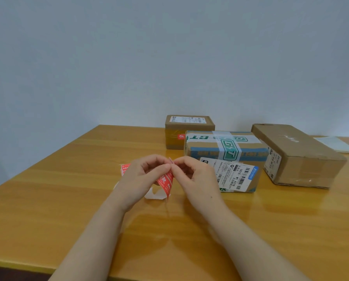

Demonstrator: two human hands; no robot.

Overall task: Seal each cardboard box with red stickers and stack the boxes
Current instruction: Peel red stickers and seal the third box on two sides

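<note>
Two hands meet above the counter (pixel 68 199), left hand (pixel 141 179) and right hand (pixel 192 175), fingers (pixel 161 171) of each pinching the top of one red sticker (pixel 165 182), which curls downward with white print showing and a white backing (pixel 154 194) hanging below it. Risk, by my judgement: the freed adhesive could fold on itself or cling to skin during peeling, spoiling the seal. Behind, unstacked, sit the far box (pixel 187 128), middle box (pixel 224 151) and right box (pixel 297 157).
</note>
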